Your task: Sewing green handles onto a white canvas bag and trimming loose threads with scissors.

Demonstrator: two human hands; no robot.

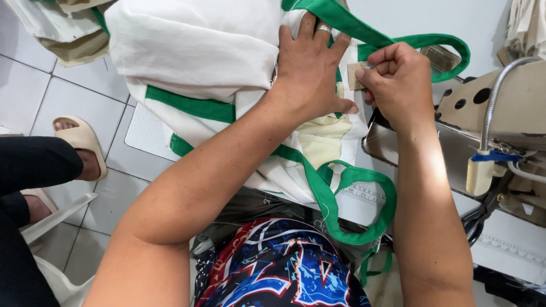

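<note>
Left hand (310, 74): I press it flat, fingers spread, on the white bag (193, 51). Nothing is clasped in it, it only weighs the cloth down, I judge so the layers do not slide.
Right hand (398, 79): my grip is pinched together on a small tan label (355, 75), thumb and fingertips closed on its right edge.
Label: it sits just beside my left fingertips, against the bag's top edge, near where a green strap (364, 34) crosses. I hold it there, it seems, to line it up with the seam.
Bag: white cloth with green trim, bunched and folded over the tabletop (151, 133) and hanging toward my lap. A second green strap (364, 199) loops down below my arms, slack and out of the way.
Pale patch (321, 136): a yellowish piece of cloth lies under my left wrist, part of the same bundle as far as I can tell.
Machine (489, 108): a beige sewing machine stands to my right, touching the cloth's edge, with a bendy metal lamp neck (497, 96) curving over it.
Surface: a white tabletop, mostly covered by the bag, with a printed ruler strip (364, 194) showing near the lower strap.
Room: white floor tiles (68, 96) on the left, more white and green cloth heaped at the top left, and another person's sandalled foot (82, 145) close by.
</note>
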